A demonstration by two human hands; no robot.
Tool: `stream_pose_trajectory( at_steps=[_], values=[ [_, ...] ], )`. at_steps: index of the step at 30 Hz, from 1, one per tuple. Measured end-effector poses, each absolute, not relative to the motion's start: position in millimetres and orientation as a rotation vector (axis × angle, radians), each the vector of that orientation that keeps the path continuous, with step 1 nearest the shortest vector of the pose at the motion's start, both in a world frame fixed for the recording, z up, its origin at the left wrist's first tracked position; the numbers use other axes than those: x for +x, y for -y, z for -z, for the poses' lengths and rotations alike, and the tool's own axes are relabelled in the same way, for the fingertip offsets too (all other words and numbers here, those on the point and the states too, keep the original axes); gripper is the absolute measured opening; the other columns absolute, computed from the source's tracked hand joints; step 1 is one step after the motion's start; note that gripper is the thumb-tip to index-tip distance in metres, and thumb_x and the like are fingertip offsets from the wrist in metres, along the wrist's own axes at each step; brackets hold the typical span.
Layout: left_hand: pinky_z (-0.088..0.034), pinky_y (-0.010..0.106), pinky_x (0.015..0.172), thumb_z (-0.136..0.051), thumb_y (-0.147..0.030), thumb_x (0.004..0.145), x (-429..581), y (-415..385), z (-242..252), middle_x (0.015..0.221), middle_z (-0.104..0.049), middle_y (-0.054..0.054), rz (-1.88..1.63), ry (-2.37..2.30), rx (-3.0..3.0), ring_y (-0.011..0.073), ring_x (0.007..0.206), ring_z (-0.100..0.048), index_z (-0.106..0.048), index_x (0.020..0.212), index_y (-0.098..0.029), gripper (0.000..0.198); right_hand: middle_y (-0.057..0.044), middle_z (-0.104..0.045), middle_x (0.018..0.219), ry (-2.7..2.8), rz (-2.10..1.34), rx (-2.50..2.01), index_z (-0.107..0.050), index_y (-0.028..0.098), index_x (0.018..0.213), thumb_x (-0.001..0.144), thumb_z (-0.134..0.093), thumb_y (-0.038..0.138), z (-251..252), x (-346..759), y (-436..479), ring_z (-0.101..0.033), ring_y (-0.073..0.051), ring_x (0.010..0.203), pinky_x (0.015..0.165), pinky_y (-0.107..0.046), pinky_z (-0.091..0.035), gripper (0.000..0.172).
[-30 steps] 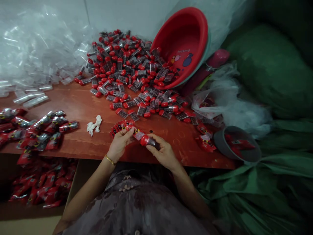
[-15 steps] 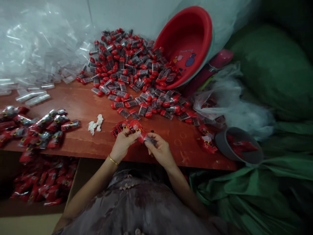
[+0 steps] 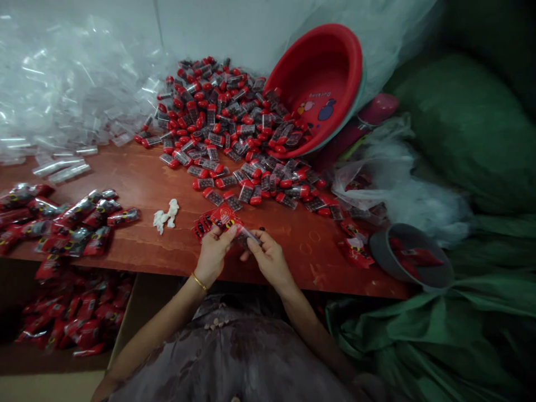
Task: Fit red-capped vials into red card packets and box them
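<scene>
My left hand [image 3: 213, 254] is closed, thumb on top, on a red printed card [image 3: 226, 214] with yellow and black marks. From the card a clear plastic sleeve [image 3: 243, 237] stretches across to my right hand [image 3: 270, 258], whose thumb and fingers pinch its far end. What lies inside the sleeve is partly hidden by my fingers. More red printed cards [image 3: 201, 224] lie on the table just beyond my left hand. Farther back is a heap of small clear containers with red caps [image 3: 213, 125], dark pieces inside.
A red basin [image 3: 288, 61] leans behind the heap. Clear plastic sleeves [image 3: 62, 170] pile up at left, above wrapped red packs [image 3: 98, 215]. White crumpled bits [image 3: 166, 216] lie nearby. A grey bowl [image 3: 379, 251] stands at the right edge; a box of red packs [image 3: 84, 318] sits below left.
The red-capped part seen between my hands is now less visible, and more clear plastic shows there. My right fingers have shifted slightly along it. The whole view has moved a little.
</scene>
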State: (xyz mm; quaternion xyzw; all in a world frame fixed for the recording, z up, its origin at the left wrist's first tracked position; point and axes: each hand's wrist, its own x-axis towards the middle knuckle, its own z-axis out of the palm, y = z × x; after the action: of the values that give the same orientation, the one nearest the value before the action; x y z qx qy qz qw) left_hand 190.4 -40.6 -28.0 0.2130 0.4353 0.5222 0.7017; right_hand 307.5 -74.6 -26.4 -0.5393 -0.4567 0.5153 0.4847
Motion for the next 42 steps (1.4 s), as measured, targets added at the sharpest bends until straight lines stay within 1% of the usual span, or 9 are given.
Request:
stream_pose_trajectory(
  at_steps=[3, 8, 16, 20, 23, 26, 30, 36, 42],
  values=[
    [-0.045, 0.019, 0.06, -0.083, -0.035, 0.052, 190.9, 40.0, 27.3, 0.064, -0.065, -0.001, -1.118, -0.933, 0.517, 0.0075, 0.058, -0.057, -0.065, 0.068, -0.013, 0.033, 0.006, -0.057, 0.049, 1.152, -1.218, -1.376, -0.054, 0.018, 0.09, 0.082, -0.054, 0.048, 24.5, 309.3, 71.6, -0.056, -0.01, 0.041, 0.052, -0.024, -0.048, 0.031],
    [-0.044, 0.019, 0.06, -0.082, -0.031, 0.053, 183.2, 29.4, 16.0, 0.065, -0.066, -0.001, -1.131, -0.905, 0.54, 0.0076, 0.058, -0.057, -0.066, 0.069, -0.013, 0.03, 0.001, -0.068, 0.073, 1.069, -1.312, -1.254, -0.051, 0.02, 0.09, 0.073, -0.063, 0.05, 25.8, 308.7, 65.7, -0.06, -0.01, 0.045, 0.052, -0.025, -0.051, 0.037],
    [-0.046, 0.02, 0.05, -0.082, -0.036, 0.053, 174.9, 36.1, 23.9, 0.059, -0.063, -0.001, -0.983, -0.872, 0.533, 0.0084, 0.049, -0.056, -0.063, 0.068, -0.013, 0.033, 0.004, -0.062, 0.057, 1.234, -1.134, -1.379, -0.05, 0.021, 0.075, 0.076, -0.06, 0.049, 37.4, 296.9, 52.3, -0.058, -0.012, 0.045, 0.046, -0.024, -0.048, 0.029],
    [-0.052, 0.027, 0.071, -0.081, -0.028, 0.058, 131.8, 17.8, 14.3, 0.076, -0.071, 0.005, -1.105, -0.985, 0.468, 0.0148, 0.069, -0.067, -0.063, 0.075, -0.013, 0.028, -0.008, -0.07, 0.091, 1.733, -0.502, -1.569, -0.062, 0.019, 0.094, 0.081, -0.059, 0.041, 38.4, 313.3, 11.8, -0.063, -0.022, 0.088, 0.081, -0.036, -0.05, 0.025],
    [-0.052, 0.026, 0.079, -0.066, -0.026, 0.076, 73.5, -6.6, 3.0, 0.079, -0.072, 0.003, -1.331, -1.112, 0.349, 0.0144, 0.08, -0.068, -0.063, 0.079, -0.016, 0.01, -0.012, -0.052, 0.134, 2.018, -0.11, -1.715, -0.053, 0.016, 0.123, 0.085, -0.051, 0.023, 43.3, 342.6, -22.6, -0.04, -0.03, 0.126, 0.105, -0.05, -0.029, 0.039],
    [-0.05, 0.025, 0.083, -0.047, -0.027, 0.088, 18.5, -23.7, 0.2, 0.073, -0.07, 0.001, -1.573, -1.204, 0.116, 0.0118, 0.082, -0.067, -0.062, 0.077, -0.019, 0.02, -0.01, -0.043, 0.142, 2.197, 0.003, -1.808, -0.048, 0.014, 0.131, 0.084, -0.05, 0.018, 55.9, 365.4, -36.1, -0.024, -0.033, 0.135, 0.109, -0.057, -0.016, 0.047],
    [-0.05, 0.032, 0.087, -0.044, -0.047, 0.086, 7.6, -20.0, 11.1, 0.093, -0.071, 0.01, -1.566, -1.206, 0.222, 0.0195, 0.099, -0.064, -0.063, 0.083, -0.016, 0.037, -0.013, -0.052, 0.134, 2.196, 0.065, -1.845, -0.049, 0.013, 0.13, 0.09, -0.04, 0.02, 71.9, 366.5, -9.6, -0.036, -0.031, 0.128, 0.108, -0.058, -0.016, 0.042],
    [-0.027, 0.046, 0.108, -0.077, -0.033, 0.06, 104.7, -3.2, 31.4, 0.12, -0.063, 0.011, -1.212, -1.472, 1.251, 0.0306, 0.125, -0.045, -0.071, 0.09, -0.021, 0.033, -0.017, -0.057, 0.126, 2.067, 0.131, -1.893, -0.053, 0.012, 0.124, 0.089, -0.042, 0.029, 75.8, 341.0, 54.3, -0.043, -0.031, 0.119, 0.105, -0.06, -0.019, 0.04],
    [-0.01, 0.058, 0.109, -0.068, -0.029, 0.071, 132.9, -11.9, 54.6, 0.129, -0.058, 0.008, -0.701, -1.641, 2.111, 0.0371, 0.134, -0.03, -0.074, 0.085, -0.028, 0.016, -0.016, -0.056, 0.126, 1.938, 0.099, -1.803, -0.057, 0.014, 0.117, 0.089, -0.044, 0.034, 64.7, 338.6, 69.8, -0.044, -0.03, 0.121, 0.103, -0.057, -0.025, 0.037]
  ],
)
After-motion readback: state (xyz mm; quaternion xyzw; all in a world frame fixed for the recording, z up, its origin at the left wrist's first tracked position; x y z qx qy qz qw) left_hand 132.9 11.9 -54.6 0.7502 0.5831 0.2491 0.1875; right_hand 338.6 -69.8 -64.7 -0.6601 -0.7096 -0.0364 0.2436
